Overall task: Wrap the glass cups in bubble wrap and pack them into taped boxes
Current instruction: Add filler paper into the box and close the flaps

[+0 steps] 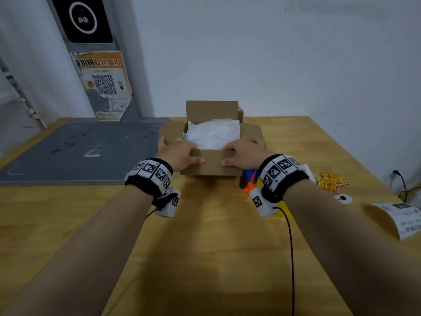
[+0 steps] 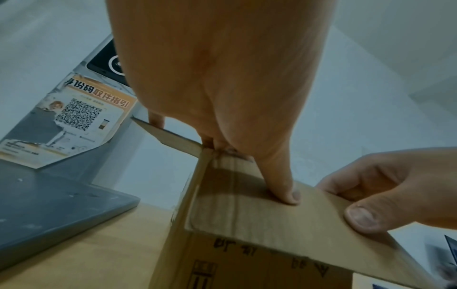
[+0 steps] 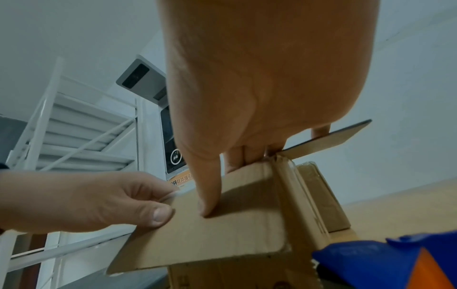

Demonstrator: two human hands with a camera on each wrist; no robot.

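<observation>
An open cardboard box [image 1: 252,133] stands mid-table with a white bubble wrap bundle [image 1: 214,133] inside; no glass shows through the wrap. My left hand [image 1: 180,153] and right hand [image 1: 243,155] both grip the near flap [image 1: 213,164]. Each thumb lies on the flap's outer face and the fingers curl over its fold into the box. The left wrist view shows my left thumb [image 2: 287,187] flat on the flap [image 2: 247,219], with the right hand [image 2: 385,195] pinching its other end. From the right wrist I see the right thumb [image 3: 210,195] on the same flap [image 3: 235,234]. The far flap [image 1: 211,110] stands upright.
A blue and orange tape dispenser [image 1: 249,180] lies just under my right wrist. Red and yellow stickers [image 1: 331,182], a small white disc [image 1: 342,198] and a printed label [image 1: 405,217] lie to the right. A grey mat [image 1: 75,151] covers the left; the wall is close behind.
</observation>
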